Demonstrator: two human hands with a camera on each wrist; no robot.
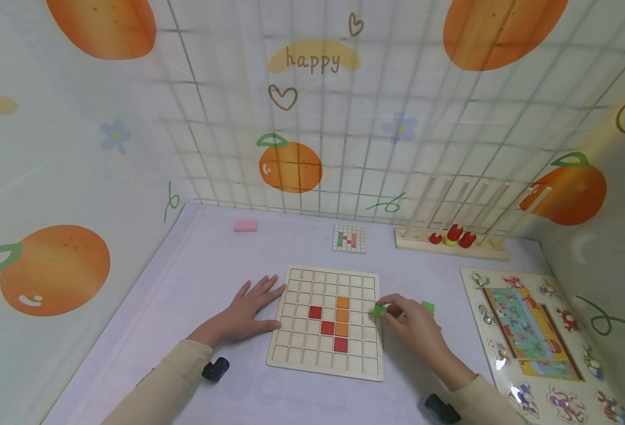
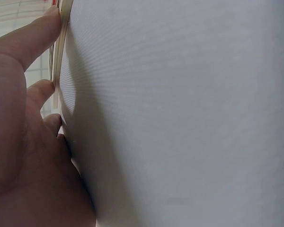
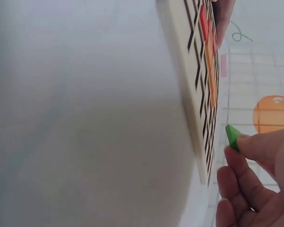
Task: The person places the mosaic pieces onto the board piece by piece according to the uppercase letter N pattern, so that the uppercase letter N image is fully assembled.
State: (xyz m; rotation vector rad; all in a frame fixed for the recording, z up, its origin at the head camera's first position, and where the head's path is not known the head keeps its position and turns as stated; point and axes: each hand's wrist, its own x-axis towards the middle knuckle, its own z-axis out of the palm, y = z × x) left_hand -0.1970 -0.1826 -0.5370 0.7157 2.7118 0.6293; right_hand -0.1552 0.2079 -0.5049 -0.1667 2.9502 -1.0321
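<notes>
A wooden grid board [image 1: 302, 360] lies on the table with red tiles [image 1: 327, 327] and orange tiles [image 1: 342, 316] set in its squares. My left hand [image 1: 244, 314] rests at the board's left side, fingers spread, with thumb and fingertips touching its edge. In the left wrist view the fingers [image 2: 28, 40] meet the board's edge. Just past the board's right edge, my right hand [image 1: 410, 324] pinches a green tile [image 1: 379, 310] between thumb and fingers. The right wrist view shows this green tile [image 3: 233, 137] held above the table, apart from the board.
More green tiles [image 1: 427, 307] lie behind the right hand, partly hidden. A small pattern card [image 1: 349, 238] and a pink block [image 1: 246, 226] lie toward the back. A wooden peg stand [image 1: 451, 250] with red and yellow beads stands back right, near a picture puzzle board [image 1: 536, 330].
</notes>
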